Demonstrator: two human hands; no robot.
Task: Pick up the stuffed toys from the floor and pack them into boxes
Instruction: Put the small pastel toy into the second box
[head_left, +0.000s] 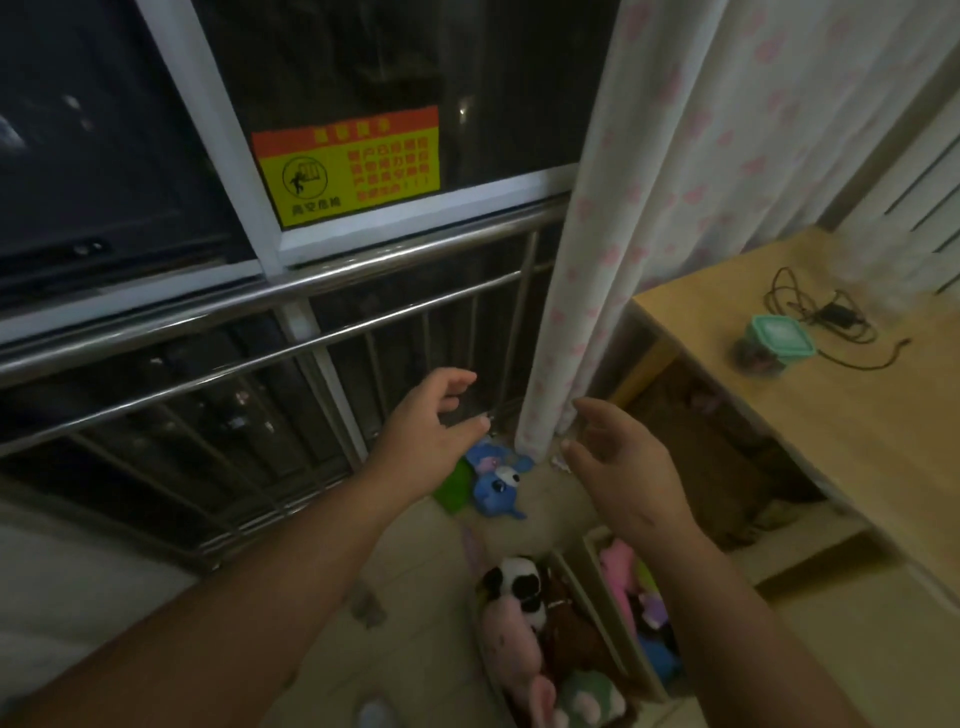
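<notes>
Two empty hands hover above the blue toy.

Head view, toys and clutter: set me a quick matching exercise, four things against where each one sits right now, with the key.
Things:
1. blue stuffed toy
2. panda toy
3. teal-lidded container
4. yellow sticker

Places:
A. on the wooden table
B. on the window glass
C. in a box among other toys
D. on the floor by the curtain

Pairs: 1-D, 2-C, 3-A, 4-B.
</notes>
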